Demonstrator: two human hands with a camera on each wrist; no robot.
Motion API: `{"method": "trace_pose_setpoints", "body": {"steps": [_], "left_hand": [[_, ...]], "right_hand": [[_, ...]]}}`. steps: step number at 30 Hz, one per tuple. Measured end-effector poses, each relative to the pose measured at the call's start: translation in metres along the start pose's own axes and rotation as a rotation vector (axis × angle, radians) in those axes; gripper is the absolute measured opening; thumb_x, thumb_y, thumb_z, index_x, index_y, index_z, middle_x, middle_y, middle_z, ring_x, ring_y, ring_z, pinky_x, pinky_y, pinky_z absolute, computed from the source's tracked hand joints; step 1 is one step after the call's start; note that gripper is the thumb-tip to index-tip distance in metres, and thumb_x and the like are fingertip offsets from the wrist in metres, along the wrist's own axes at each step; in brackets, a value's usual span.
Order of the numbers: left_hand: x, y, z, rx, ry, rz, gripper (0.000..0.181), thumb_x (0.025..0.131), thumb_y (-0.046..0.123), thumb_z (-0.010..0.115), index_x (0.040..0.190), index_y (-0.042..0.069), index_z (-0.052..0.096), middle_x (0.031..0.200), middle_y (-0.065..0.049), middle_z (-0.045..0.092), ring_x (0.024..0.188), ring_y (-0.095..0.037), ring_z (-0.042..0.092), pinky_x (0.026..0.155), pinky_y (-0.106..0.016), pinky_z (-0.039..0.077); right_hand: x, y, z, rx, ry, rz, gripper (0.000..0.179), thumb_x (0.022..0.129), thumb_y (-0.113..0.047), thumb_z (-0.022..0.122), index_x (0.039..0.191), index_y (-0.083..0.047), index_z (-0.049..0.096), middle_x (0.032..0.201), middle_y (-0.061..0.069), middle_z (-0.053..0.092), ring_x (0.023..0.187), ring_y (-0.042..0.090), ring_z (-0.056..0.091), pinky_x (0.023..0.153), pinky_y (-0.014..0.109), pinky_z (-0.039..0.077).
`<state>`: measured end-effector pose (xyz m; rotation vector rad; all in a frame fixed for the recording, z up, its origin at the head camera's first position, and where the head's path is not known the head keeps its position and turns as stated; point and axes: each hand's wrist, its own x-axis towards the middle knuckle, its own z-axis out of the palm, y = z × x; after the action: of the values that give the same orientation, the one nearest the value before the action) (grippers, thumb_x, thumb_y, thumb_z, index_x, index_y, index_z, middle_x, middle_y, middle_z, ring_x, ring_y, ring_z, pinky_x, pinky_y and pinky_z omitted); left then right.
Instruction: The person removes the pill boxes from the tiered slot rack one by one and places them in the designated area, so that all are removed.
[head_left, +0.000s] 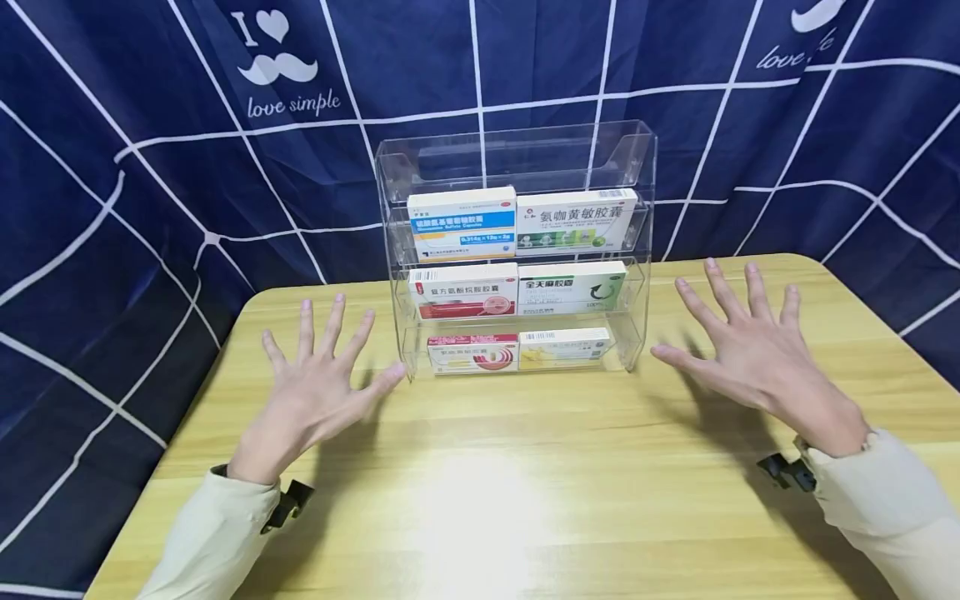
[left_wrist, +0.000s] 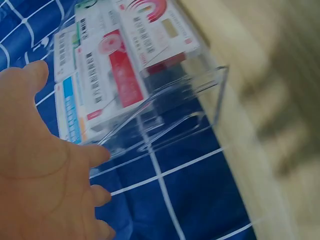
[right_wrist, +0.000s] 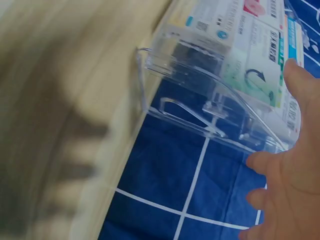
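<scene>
My left hand (head_left: pixel 311 396), fingers spread, is held over the table to the left of a clear acrylic tiered rack (head_left: pixel 450 171). On the rack's other side my right hand (head_left: pixel 757 358) is spread the same way. Neither holds anything. Medicine boxes stand in pairs on the tiers: a blue-striped box (head_left: pixel 463 225) and a green-and-white box (head_left: pixel 576 223) above, a red-and-white box (head_left: pixel 463 292) and a box with a dark arrow (head_left: pixel 572 288) in the middle, a box with red rings (head_left: pixel 474 355) and a yellowish box (head_left: pixel 564 350) at the bottom. The top tier holds no boxes.
The rack stands near the back of a wooden table (head_left: pixel 360 500) with light grain. Behind and at the sides hangs a dark blue curtain (head_left: pixel 420 67) with white grid lines. Black wrist straps (head_left: pixel 288 504) sit by the pale sleeves (head_left: pixel 217 533).
</scene>
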<state>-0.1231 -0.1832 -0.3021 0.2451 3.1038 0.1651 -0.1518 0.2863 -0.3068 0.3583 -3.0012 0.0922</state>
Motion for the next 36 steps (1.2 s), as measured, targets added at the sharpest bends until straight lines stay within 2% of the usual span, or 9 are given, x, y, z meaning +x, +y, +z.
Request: {"method": "trace_pose_setpoints", "body": {"steps": [8, 16, 18, 21, 23, 24, 26, 31, 36], "left_hand": [[0.006, 0.006, 0.016, 0.008, 0.006, 0.032, 0.092, 0.084, 0.081, 0.029, 0.156, 0.025, 0.015, 0.162, -0.009, -0.006, 0.141, -0.039, -0.022, 0.097, -0.074, -0.021], [0.007, 0.007, 0.017, -0.029, 0.065, 0.044, 0.092, 0.085, 0.079, 0.033, 0.156, 0.023, 0.019, 0.162, -0.009, -0.003, 0.143, -0.037, -0.020, 0.099, -0.075, -0.018], [0.008, 0.008, 0.015, -0.050, 0.092, 0.063, 0.092, 0.086, 0.078, 0.034, 0.156, 0.020, 0.019, 0.162, -0.009, -0.001, 0.143, -0.034, -0.021, 0.103, -0.073, -0.015], [0.011, 0.011, 0.010, -0.087, 0.141, 0.125, 0.092, 0.089, 0.073, 0.036, 0.155, 0.011, 0.018, 0.162, -0.010, 0.004, 0.145, -0.029, -0.018, 0.110, -0.068, -0.009], [0.014, 0.015, 0.005, -0.100, 0.158, 0.168, 0.092, 0.092, 0.069, 0.037, 0.154, 0.005, 0.017, 0.161, -0.013, 0.007, 0.146, -0.028, -0.013, 0.114, -0.061, -0.005], [0.016, 0.017, 0.003, -0.105, 0.160, 0.191, 0.091, 0.093, 0.067, 0.036, 0.154, 0.002, 0.017, 0.161, -0.015, 0.008, 0.147, -0.028, -0.009, 0.116, -0.058, -0.002], [0.019, 0.023, -0.002, -0.114, 0.159, 0.228, 0.088, 0.096, 0.064, 0.035, 0.152, -0.002, 0.016, 0.160, -0.017, 0.011, 0.148, -0.029, -0.004, 0.118, -0.054, 0.002], [0.028, 0.037, -0.010, -0.117, 0.157, 0.295, 0.080, 0.101, 0.054, 0.034, 0.150, -0.008, 0.019, 0.158, -0.022, 0.015, 0.147, -0.033, 0.006, 0.119, -0.048, 0.007], [0.031, 0.041, -0.011, -0.133, 0.183, 0.261, 0.074, 0.102, 0.046, 0.038, 0.148, -0.010, 0.022, 0.155, -0.025, 0.022, 0.145, -0.037, 0.014, 0.119, -0.048, 0.011]], "right_hand": [[0.001, 0.001, 0.004, 0.005, 0.028, -0.011, 0.089, 0.088, -0.067, 0.048, 0.156, -0.019, 0.015, 0.161, 0.008, -0.012, 0.140, 0.039, -0.024, 0.099, 0.069, -0.025], [-0.002, -0.001, 0.005, 0.012, 0.057, -0.015, 0.088, 0.089, -0.066, 0.049, 0.156, -0.018, 0.017, 0.161, 0.008, -0.010, 0.141, 0.044, -0.018, 0.099, 0.069, -0.024], [-0.002, -0.003, 0.004, 0.046, 0.091, -0.033, 0.084, 0.091, -0.061, 0.051, 0.154, -0.014, 0.024, 0.161, 0.014, -0.001, 0.142, 0.049, -0.006, 0.102, 0.071, -0.018], [-0.002, -0.011, 0.000, 0.093, 0.188, -0.094, 0.069, 0.090, -0.046, 0.063, 0.144, -0.007, 0.044, 0.152, 0.023, 0.031, 0.134, 0.052, 0.029, 0.106, 0.073, 0.015], [-0.001, -0.017, -0.002, 0.125, 0.260, -0.143, 0.054, 0.087, -0.034, 0.071, 0.130, -0.003, 0.058, 0.134, 0.025, 0.054, 0.116, 0.049, 0.051, 0.094, 0.067, 0.040], [0.000, -0.020, -0.003, 0.132, 0.295, -0.166, 0.047, 0.084, -0.028, 0.074, 0.122, -0.002, 0.063, 0.123, 0.024, 0.061, 0.106, 0.047, 0.058, 0.083, 0.063, 0.047], [0.003, -0.027, -0.004, 0.136, 0.343, -0.204, 0.037, 0.080, -0.018, 0.077, 0.112, -0.002, 0.068, 0.107, 0.021, 0.069, 0.092, 0.043, 0.065, 0.066, 0.061, 0.051], [0.011, -0.039, -0.004, 0.172, 0.378, -0.290, 0.029, 0.077, -0.011, 0.079, 0.102, 0.000, 0.071, 0.095, 0.019, 0.072, 0.081, 0.039, 0.068, 0.063, 0.056, 0.054], [0.016, -0.048, 0.001, 0.203, 0.384, -0.320, 0.027, 0.075, -0.010, 0.079, 0.100, -0.001, 0.073, 0.091, 0.018, 0.072, 0.071, 0.034, 0.068, 0.056, 0.051, 0.054]]}}
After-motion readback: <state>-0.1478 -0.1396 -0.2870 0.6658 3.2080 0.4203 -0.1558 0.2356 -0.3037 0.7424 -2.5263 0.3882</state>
